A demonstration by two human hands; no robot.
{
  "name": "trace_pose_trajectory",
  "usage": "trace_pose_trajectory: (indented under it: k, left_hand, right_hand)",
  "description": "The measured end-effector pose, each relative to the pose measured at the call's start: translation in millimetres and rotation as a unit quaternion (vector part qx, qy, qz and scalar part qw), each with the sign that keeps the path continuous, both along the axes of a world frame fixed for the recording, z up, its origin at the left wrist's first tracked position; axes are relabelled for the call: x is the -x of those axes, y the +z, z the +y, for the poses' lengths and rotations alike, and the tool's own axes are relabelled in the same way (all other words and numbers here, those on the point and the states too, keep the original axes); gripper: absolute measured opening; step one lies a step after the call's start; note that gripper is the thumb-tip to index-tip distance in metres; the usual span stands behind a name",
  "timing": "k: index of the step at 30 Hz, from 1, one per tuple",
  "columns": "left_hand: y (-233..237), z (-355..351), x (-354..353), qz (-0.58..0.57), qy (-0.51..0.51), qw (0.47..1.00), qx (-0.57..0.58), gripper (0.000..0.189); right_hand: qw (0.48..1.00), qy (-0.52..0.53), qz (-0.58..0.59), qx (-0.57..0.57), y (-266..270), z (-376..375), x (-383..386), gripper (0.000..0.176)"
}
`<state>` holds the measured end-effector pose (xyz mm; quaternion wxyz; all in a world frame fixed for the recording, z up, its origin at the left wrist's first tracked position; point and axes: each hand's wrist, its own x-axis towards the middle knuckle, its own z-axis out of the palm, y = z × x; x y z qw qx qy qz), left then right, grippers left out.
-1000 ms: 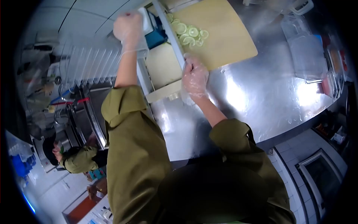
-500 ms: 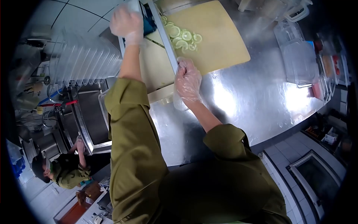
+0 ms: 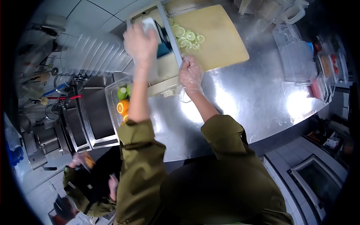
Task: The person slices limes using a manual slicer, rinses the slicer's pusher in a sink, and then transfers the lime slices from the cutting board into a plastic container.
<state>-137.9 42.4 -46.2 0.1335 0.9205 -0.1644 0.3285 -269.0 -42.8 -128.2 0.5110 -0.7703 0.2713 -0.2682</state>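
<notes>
A slicer with a pale frame (image 3: 171, 35) stands on the steel counter against a yellow cutting board. My left hand (image 3: 141, 45), gloved and smeared by motion, is closed over the slicer's white and blue pusher (image 3: 151, 24). Down at the near end of the long side rail, my right hand (image 3: 191, 74) grips the frame in a loose clear plastic glove. Several thin pale-green citrus slices (image 3: 190, 36) lie on the cutting board (image 3: 219, 33), just right of the rail. Whatever is under the pusher is hidden.
Left of my left forearm, a clear tub (image 3: 112, 99) holds limes (image 3: 122, 93) and cut oranges (image 3: 122, 107). Sinks (image 3: 98, 112) and stacked clear containers (image 3: 99, 52) are beyond it. Lidded boxes (image 3: 300, 62) sit at the right. A co-worker (image 3: 86, 191) is at lower left.
My left hand has slid the pusher toward me along the slicer. My right hand keeps its grip on the frame. The tub of fruit has come into sight, and the co-worker has shifted.
</notes>
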Motion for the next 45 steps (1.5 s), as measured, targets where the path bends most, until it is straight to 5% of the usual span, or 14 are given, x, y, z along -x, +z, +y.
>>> trace_pose_trajectory:
  k: [5,13,25,29,35,39,45]
  left_hand:
    - [-3,-2,83,-0.065,0.000,0.997,0.039,0.026]
    - [-6,-23,-45,-0.108,0.034,0.994,0.006,0.015]
    - [-31,-16,-42,-0.281,-0.011,0.958,0.052,0.034]
    - [-38,-14,-91,-0.313,-0.039,0.948,0.036,0.034]
    - [-42,-22,-136,-0.285,0.011,0.958,0.023,0.030]
    - [3,-9,-132,-0.048,0.007,0.997,-0.066,0.036]
    - [-4,-5,-107,0.007,0.012,0.999,0.035,0.041]
  right_hand:
    - [1.000,-0.005,0.005,-0.001,4,0,2,0.017]
    - [1.000,-0.001,-0.016,-0.007,-7,-6,-6,0.019]
    - [0.999,0.028,0.013,-0.024,-3,-2,4,0.016]
    - [0.996,0.040,0.000,-0.083,4,0,1,0.012]
    - [0.990,0.031,-0.005,-0.137,-4,3,1,0.017]
    - [0.985,0.022,0.013,-0.170,1,4,0,0.019]
    - [0.995,0.004,0.022,-0.098,9,1,4,0.021]
